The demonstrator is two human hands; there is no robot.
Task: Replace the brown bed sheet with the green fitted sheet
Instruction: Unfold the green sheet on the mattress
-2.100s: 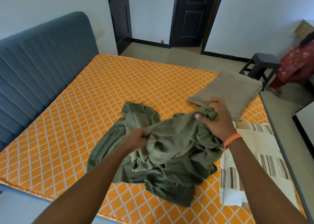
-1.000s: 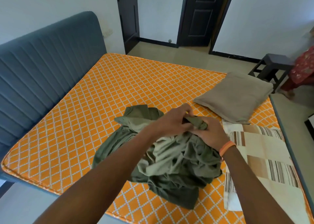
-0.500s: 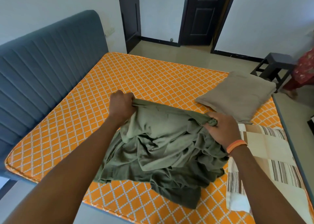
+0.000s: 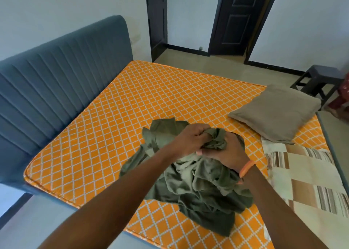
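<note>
Looking down through the head camera, you have both hands meeting over the top of the crumpled green fitted sheet (image 4: 200,184), which sits on the near right part of the bare orange mattress (image 4: 117,131). Your left hand (image 4: 190,139) has its fingers curled into a bunched fold at the top of the heap, and your right hand (image 4: 224,152) is closed around the same knot of cloth just beside it, so the two grips are touching or nearly so. Neither hand holds anything else.

What matters for the next move is where the rest of the fabric lies: almost all of it hangs below and toward you from the grips, with one loose tail running out to the left, toward the blue headboard (image 4: 56,82), and another spilling to the near edge of the mattress. I'd judge you are hunting for a corner or hem, and I cannot tell whether the bunch in your hands is one.

The open mattress stretches away to the left and far side, so spreading goes that way, and your left hand is the nearer one to lead it. A tan pillow (image 4: 277,112) and a striped patchwork cloth (image 4: 306,179) lie on the right, close to the heap.
</note>
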